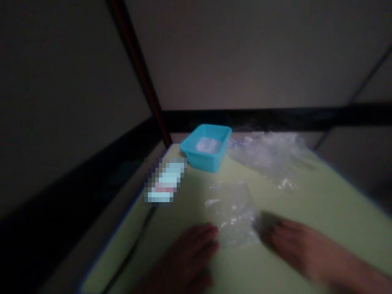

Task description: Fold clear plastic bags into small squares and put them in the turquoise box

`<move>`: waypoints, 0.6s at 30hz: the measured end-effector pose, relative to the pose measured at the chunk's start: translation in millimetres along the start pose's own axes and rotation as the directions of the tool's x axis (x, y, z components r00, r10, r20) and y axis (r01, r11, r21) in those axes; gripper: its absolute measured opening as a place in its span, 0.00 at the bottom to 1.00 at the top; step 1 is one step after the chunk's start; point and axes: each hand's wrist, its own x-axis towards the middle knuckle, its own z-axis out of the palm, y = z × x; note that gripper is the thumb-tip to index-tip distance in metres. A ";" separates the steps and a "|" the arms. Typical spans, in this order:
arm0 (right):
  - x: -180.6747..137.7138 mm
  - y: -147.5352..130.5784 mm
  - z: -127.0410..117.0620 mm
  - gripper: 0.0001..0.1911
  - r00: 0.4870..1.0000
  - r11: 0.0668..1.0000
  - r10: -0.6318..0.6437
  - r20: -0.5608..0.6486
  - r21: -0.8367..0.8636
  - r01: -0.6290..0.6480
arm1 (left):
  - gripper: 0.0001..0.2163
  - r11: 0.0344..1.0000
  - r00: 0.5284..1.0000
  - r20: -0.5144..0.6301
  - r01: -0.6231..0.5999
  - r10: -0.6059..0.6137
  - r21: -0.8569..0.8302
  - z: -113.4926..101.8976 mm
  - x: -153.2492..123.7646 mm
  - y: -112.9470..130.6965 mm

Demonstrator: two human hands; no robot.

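Note:
A clear plastic bag (234, 208) lies flat on the pale green table, its creases catching the light. My left hand (191, 255) is at the bag's lower left edge, fingers stretched out and holding nothing that I can see. On the other side, my right hand (298, 245) is beside the bag's right edge with its fingers extended and pointing left. Blur and shadow hide whether its fingertips touch the plastic.
A turquoise plastic basket (203, 159) with something whitish inside stands at the table's (196, 196) far end. Crumpled clear plastic (272, 153) is heaped to its right. A pixelated device (167, 181) with a dark cable (131, 249) lies along the left edge. Walls enclose the far corner.

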 end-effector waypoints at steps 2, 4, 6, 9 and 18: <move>0.8 2.9 -0.8 0.20 1.000 1.000 0.001 0.004 -0.008 -0.001 | 0.23 1.000 1.000 -0.004 0.001 -0.001 0.017 2.6 -1.0 -1.0; 3.9 7.9 -2.1 0.16 0.998 0.999 0.043 0.046 -0.010 -0.043 | 0.23 0.999 1.000 -0.021 0.024 -0.023 0.043 4.8 1.6 -2.8; 7.7 13.6 -2.8 0.20 0.983 0.991 0.132 0.131 0.006 -0.134 | 0.24 0.996 0.998 -0.036 0.057 -0.054 0.074 5.3 8.7 -5.8; 8.6 20.0 -0.3 0.37 0.951 0.977 0.168 0.258 0.084 -0.196 | 0.27 0.990 0.996 0.000 0.093 -0.094 0.106 2.5 23.3 -11.7; -6.7 24.9 0.8 0.36 0.968 0.982 0.112 0.225 0.126 -0.143 | 0.26 0.974 0.977 0.067 0.192 -0.201 0.122 2.7 24.9 -20.7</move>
